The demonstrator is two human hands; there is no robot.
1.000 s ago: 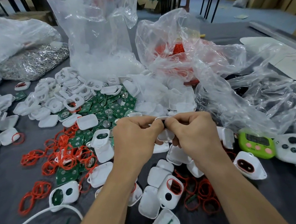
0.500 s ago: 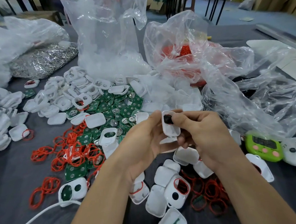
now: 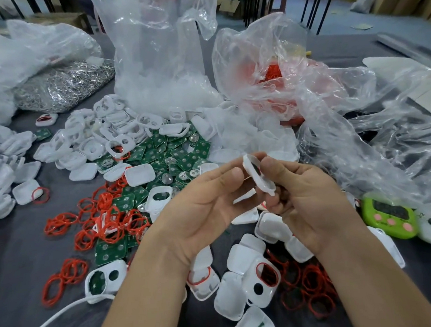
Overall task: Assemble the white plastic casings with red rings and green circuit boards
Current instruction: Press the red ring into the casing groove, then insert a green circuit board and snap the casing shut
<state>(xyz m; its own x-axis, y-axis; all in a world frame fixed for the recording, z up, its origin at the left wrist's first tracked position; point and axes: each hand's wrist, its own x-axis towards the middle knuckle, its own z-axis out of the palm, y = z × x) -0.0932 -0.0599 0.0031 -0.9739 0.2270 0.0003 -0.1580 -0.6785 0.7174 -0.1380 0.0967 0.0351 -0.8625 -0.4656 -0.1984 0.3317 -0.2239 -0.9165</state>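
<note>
Two hands are up over the grey table (image 3: pixel 16 254): the right hand (image 3: pixel 309 202) pinches a white casing (image 3: pixel 257 177) between thumb and curled fingers, tilted on edge with its dark oval opening showing. The left hand (image 3: pixel 202 212) has its thumb just beside the casing's rim and its fingers hidden behind, so I cannot tell whether it grips the piece. Below and to the left lie loose red rings (image 3: pixel 106 222) and green circuit boards (image 3: pixel 173 156), with a green timer (image 3: pixel 389 217) off to the right.
</note>
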